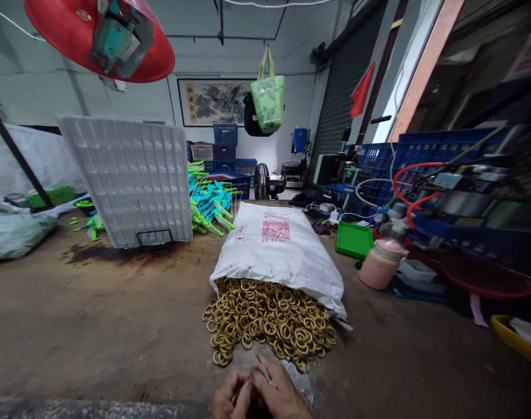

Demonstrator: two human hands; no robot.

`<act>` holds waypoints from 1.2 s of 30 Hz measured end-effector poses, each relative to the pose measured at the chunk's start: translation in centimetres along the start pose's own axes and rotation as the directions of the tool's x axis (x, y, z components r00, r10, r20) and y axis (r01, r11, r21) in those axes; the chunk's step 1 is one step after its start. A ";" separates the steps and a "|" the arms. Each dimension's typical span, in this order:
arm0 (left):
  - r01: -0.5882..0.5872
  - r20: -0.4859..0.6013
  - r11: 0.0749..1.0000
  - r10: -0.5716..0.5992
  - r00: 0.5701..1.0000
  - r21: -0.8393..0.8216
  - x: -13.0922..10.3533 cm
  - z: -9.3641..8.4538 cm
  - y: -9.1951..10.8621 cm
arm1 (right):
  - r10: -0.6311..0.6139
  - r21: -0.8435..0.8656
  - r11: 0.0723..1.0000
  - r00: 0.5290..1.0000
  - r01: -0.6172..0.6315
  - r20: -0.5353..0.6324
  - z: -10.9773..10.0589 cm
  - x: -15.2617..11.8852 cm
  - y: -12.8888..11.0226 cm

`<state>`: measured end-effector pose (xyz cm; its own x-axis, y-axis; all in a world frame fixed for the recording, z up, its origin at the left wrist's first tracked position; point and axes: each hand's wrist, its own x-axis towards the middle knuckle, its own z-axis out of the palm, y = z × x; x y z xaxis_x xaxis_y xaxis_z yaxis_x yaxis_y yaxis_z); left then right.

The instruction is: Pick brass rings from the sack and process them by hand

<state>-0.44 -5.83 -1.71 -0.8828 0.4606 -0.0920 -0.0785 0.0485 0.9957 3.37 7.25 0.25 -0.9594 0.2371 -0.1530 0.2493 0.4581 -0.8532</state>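
At the bottom centre my two hands are close together, fingers curled inward. My left hand (231, 397) is closed, with thumb and forefinger pressed together; what sits in its grip is mostly hidden, though a small dark brassy bit shows. Between the fingers of my right hand (282, 391) is a thin pointed metal tool (264, 369), its tip sticking up and forward. Just ahead of my hands lies a heap of brass-coloured rings (274, 320), spilling from the mouth of a white woven sack (278, 250) with red print.
A white ribbed plastic tray (134, 180) stands upright at left, beside a pile of green and turquoise plastic pieces (210, 201). To the right are a green tray (355, 240), a pink container (382, 265) and a machine with red hoses (461, 186). A red lamp shade (154, 55) hangs overhead.
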 end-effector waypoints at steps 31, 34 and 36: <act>0.338 0.220 0.829 -0.264 0.939 -0.446 -3.3 0.3 3.0 | -0.161 -0.076 0.985 0.984 0.155 -0.078 -0.8 -1.8 -0.8; 0.294 0.188 0.859 -0.234 0.954 -0.420 -3.3 0.2 3.0 | -0.248 -0.228 0.944 0.969 0.240 -0.005 -0.5 -2.2 -0.3; 0.271 0.177 0.878 -0.216 0.960 -0.396 -3.2 0.2 2.8 | -0.278 -0.283 0.916 0.959 0.283 0.059 -0.3 -2.4 -0.2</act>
<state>2.26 -6.99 1.40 -0.7486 0.5887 -0.3049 -0.4911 -0.1833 0.8516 5.69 6.90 0.93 -0.9969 0.0498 0.0612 -0.0055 0.7296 -0.6838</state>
